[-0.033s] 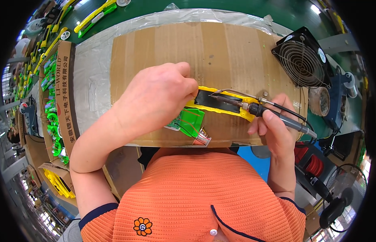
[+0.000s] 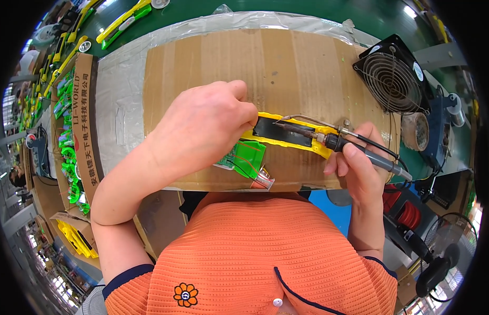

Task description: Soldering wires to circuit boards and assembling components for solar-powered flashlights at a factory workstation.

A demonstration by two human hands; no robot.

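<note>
My right hand (image 2: pixel 362 163) grips a grey and black soldering iron (image 2: pixel 378 159), with a thin curved metal tube running alongside its tip. That tip points left over a yellow plastic housing (image 2: pixel 321 148) with a black strip (image 2: pixel 271 131) in its middle. My left hand (image 2: pixel 207 123) is closed at the housing's left end; its fingertips are hidden, so what they pinch cannot be made out. Just below the housing lies a green plastic part (image 2: pixel 251 157) with a circuit board, red wires and a round silvery end. Both parts rest on a cardboard sheet (image 2: pixel 213 58).
A black fan with a wire guard (image 2: pixel 389 79) stands at the far right, beside a blue device (image 2: pixel 443 128). Along the left, a cardboard box (image 2: pixel 86 121) holds several green parts. Yellow and green tools (image 2: pixel 123 23) lie on the green table behind. Yellow pieces (image 2: pixel 76 239) sit lower left.
</note>
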